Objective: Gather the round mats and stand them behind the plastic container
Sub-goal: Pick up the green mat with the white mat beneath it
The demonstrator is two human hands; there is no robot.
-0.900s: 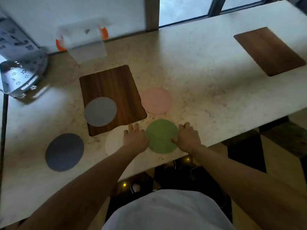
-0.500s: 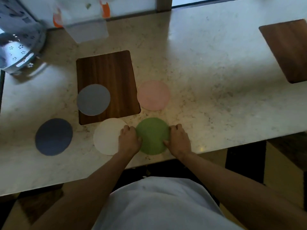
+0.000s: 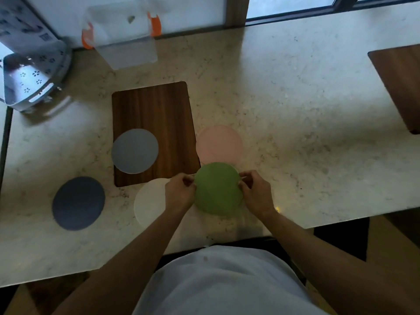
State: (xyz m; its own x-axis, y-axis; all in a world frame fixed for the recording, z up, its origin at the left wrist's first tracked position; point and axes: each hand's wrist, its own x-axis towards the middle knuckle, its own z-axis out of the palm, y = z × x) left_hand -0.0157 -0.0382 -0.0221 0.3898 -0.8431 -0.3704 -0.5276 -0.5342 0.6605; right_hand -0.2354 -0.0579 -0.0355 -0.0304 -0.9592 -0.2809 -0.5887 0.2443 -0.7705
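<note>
A green round mat (image 3: 217, 189) is pinched at both sides, its far edge lifted over the near rim of the pink mat (image 3: 219, 143). My left hand (image 3: 179, 193) grips its left edge and my right hand (image 3: 256, 193) its right edge. A white mat (image 3: 148, 202) lies partly under my left hand. A light grey mat (image 3: 134, 151) rests on a wooden board (image 3: 159, 110). A dark blue-grey mat (image 3: 78, 203) lies at the left. The clear plastic container (image 3: 123, 35) with orange clips stands at the back by the wall.
A perforated metal rack (image 3: 31, 80) stands at the far left. A second wooden board (image 3: 400, 83) lies at the right edge. The marble counter (image 3: 295, 110) ends just in front of my body.
My fingers went from lying flat beside the green mat to pinching its two edges. The mat has come up off the counter and shifted toward the pink mat.
</note>
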